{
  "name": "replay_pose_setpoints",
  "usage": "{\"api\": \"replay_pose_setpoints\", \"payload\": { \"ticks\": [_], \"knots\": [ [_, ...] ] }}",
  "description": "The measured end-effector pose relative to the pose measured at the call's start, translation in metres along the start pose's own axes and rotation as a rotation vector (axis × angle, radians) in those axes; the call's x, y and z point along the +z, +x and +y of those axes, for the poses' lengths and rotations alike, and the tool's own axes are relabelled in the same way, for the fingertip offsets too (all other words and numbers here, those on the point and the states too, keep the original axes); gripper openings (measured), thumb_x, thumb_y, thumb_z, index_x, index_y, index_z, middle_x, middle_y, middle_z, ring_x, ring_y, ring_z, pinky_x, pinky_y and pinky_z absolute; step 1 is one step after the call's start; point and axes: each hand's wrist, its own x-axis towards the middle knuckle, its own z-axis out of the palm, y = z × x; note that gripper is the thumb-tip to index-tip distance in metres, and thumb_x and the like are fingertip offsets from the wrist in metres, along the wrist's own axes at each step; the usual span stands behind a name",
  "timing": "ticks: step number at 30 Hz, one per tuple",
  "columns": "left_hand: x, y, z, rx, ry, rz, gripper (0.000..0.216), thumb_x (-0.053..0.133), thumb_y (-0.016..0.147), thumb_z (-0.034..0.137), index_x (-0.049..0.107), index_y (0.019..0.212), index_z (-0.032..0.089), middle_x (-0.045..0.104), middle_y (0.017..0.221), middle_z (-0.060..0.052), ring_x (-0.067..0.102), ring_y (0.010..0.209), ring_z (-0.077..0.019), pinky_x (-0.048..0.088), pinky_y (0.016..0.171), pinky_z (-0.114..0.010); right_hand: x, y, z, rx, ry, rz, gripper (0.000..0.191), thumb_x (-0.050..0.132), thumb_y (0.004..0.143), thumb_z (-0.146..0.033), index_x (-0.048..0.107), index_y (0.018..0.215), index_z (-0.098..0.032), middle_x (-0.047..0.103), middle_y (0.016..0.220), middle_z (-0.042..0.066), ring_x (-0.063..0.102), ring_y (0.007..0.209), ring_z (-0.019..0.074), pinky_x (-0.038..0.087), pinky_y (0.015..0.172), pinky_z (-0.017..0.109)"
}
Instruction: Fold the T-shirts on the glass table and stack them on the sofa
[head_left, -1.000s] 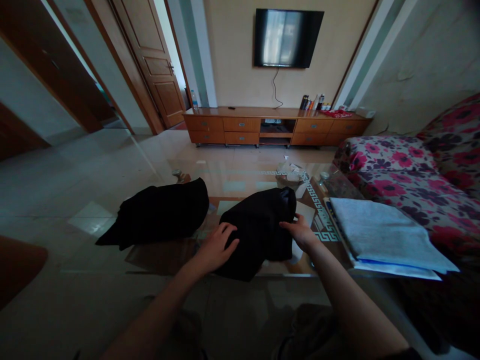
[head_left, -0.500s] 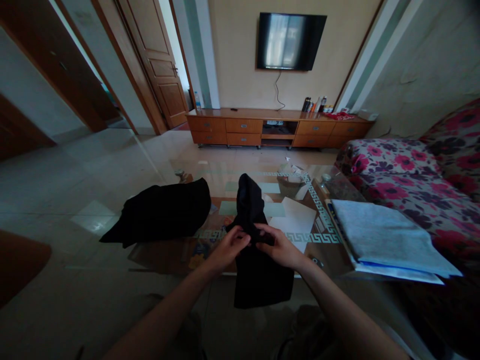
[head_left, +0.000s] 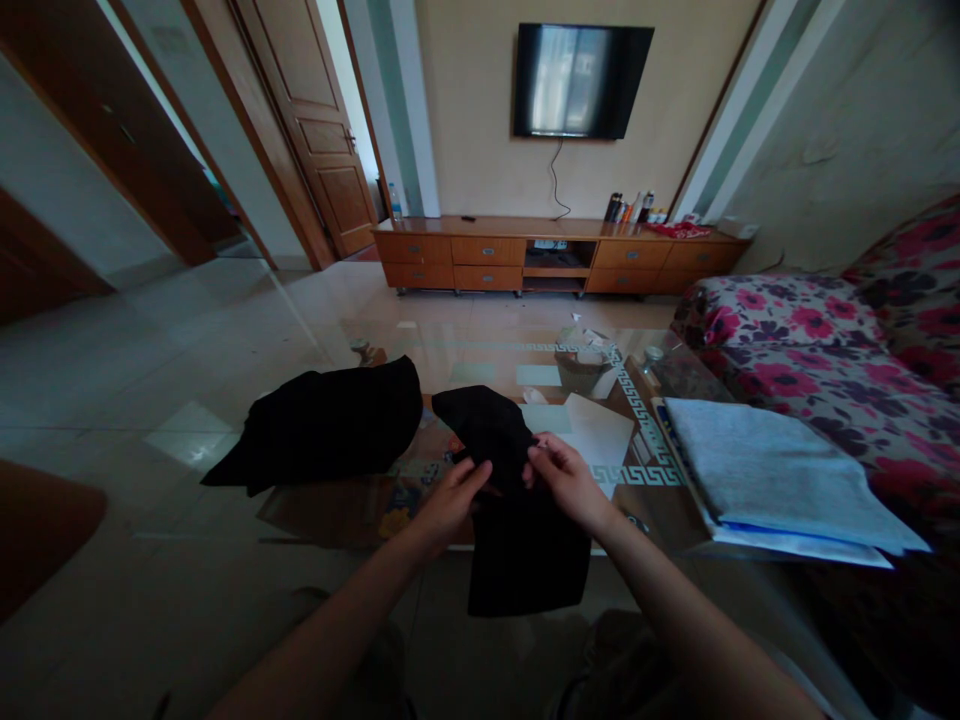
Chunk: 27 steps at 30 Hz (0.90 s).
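Observation:
Both my hands grip a piece of black cloth (head_left: 529, 555), whose exact kind I cannot make out in the dim light. My left hand (head_left: 454, 495) pinches its left side, thumb on top. On the right side, my right hand (head_left: 562, 478) holds an edge between thumb and fingers. The cloth's far part flops toward the upper left on the glass table (head_left: 345, 515), and its near part hangs over the table's front edge. A second bundle of black cloth (head_left: 330, 420) lies on the glass to the left, apart from my hands.
White paper (head_left: 600, 425) shows near the table's middle. Folded grey-blue fabric (head_left: 772, 475) lies on the right over papers. A floral sofa (head_left: 810, 370) stands at the right. Across the room are a wooden TV cabinet (head_left: 487, 250) and a wall-mounted television (head_left: 583, 80).
The far part of the cloth has dropped from standing up to flopping leftward. My hands have spread apart slightly, the right one moving right and up with the edge.

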Motion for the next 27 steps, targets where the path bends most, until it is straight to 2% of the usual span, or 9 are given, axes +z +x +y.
{"api": "replay_pose_setpoints", "payload": {
  "ticks": [2,4,6,9,13,16,20,24,27],
  "knots": [
    [0.0,-0.003,0.006,-0.04,-0.094,0.019,0.038,0.078,0.083,0.052,0.071,0.102,0.02,0.074,0.09,-0.004,0.068,0.084,-0.0182,0.046,0.067,-0.025,-0.019,0.007,-0.007,0.012,0.243,0.163,0.034,0.067,0.091,-0.056,0.049,0.097,-0.027,0.072,0.078,-0.002,0.07,0.073,0.0185,0.051,0.066,0.029],
    [0.0,-0.005,0.01,-0.073,-0.181,0.043,0.037,0.082,0.08,0.048,0.069,0.101,0.02,0.074,0.09,-0.004,0.068,0.081,-0.0174,0.046,0.066,-0.025,-0.04,0.013,-0.009,-0.057,0.387,0.366,0.038,0.073,0.086,-0.053,0.046,0.096,-0.028,0.076,0.091,0.0,0.074,0.09,0.021,0.056,0.076,0.033],
    [0.0,-0.004,0.011,-0.086,-0.241,0.052,0.037,0.083,0.08,0.044,0.069,0.102,0.019,0.075,0.093,-0.005,0.068,0.079,-0.017,0.047,0.067,-0.025,-0.058,0.018,-0.008,-0.099,0.404,0.509,0.039,0.076,0.083,-0.05,0.046,0.096,-0.028,0.077,0.1,0.001,0.074,0.1,0.0214,0.057,0.083,0.036],
    [-0.003,0.001,0.011,-0.079,-0.296,0.056,0.035,0.081,0.083,0.041,0.07,0.108,0.019,0.077,0.108,-0.008,0.07,0.085,-0.0182,0.051,0.071,-0.027,-0.077,0.022,-0.002,-0.075,0.385,0.614,0.034,0.075,0.084,-0.047,0.049,0.098,-0.028,0.077,0.103,0.001,0.075,0.1,0.0208,0.058,0.083,0.037],
    [-0.015,0.007,0.027,-0.031,-0.332,0.076,0.035,0.075,0.088,0.038,0.071,0.118,0.02,0.074,0.123,-0.009,0.072,0.098,-0.0203,0.055,0.076,-0.027,-0.1,0.023,-0.004,-0.088,0.42,0.693,0.027,0.07,0.087,-0.042,0.05,0.096,-0.028,0.077,0.098,0.001,0.075,0.094,0.0202,0.059,0.083,0.04],
    [-0.03,0.008,0.051,0.007,-0.364,0.176,0.031,0.073,0.09,0.034,0.072,0.117,0.017,0.076,0.118,-0.01,0.074,0.1,-0.022,0.057,0.086,-0.03,-0.12,0.024,-0.009,-0.143,0.418,0.775,0.022,0.068,0.088,-0.04,0.052,0.096,-0.027,0.076,0.098,0.0,0.073,0.092,0.0175,0.059,0.085,0.039],
    [-0.046,0.01,0.067,-0.066,-0.397,0.294,0.03,0.07,0.092,0.035,0.071,0.119,0.02,0.078,0.112,-0.01,0.075,0.096,-0.0249,0.059,0.09,-0.038,-0.13,0.022,-0.008,-0.159,0.388,0.806,0.028,0.073,0.084,-0.041,0.055,0.101,-0.03,0.072,0.11,-0.002,0.071,0.099,0.0164,0.057,0.09,0.038],
    [-0.052,0.017,0.054,-0.135,-0.387,0.301,0.024,0.069,0.091,0.027,0.07,0.114,0.019,0.079,0.105,-0.01,0.076,0.09,-0.0237,0.06,0.086,-0.037,-0.113,0.021,0.003,-0.096,0.28,0.666,0.058,0.08,0.076,-0.041,0.05,0.125,-0.038,0.06,0.14,0.001,0.064,0.118,0.02,0.056,0.094,0.04],
    [-0.055,0.023,0.042,-0.158,-0.354,0.271,0.018,0.068,0.088,0.021,0.07,0.105,0.017,0.078,0.098,-0.009,0.075,0.083,-0.0212,0.059,0.081,-0.033,-0.096,0.02,0.017,-0.039,0.009,0.669,0.092,0.087,0.066,-0.036,0.037,0.143,-0.036,0.055,0.145,0.008,0.059,0.124,0.0224,0.054,0.095,0.037]
  ]
}}
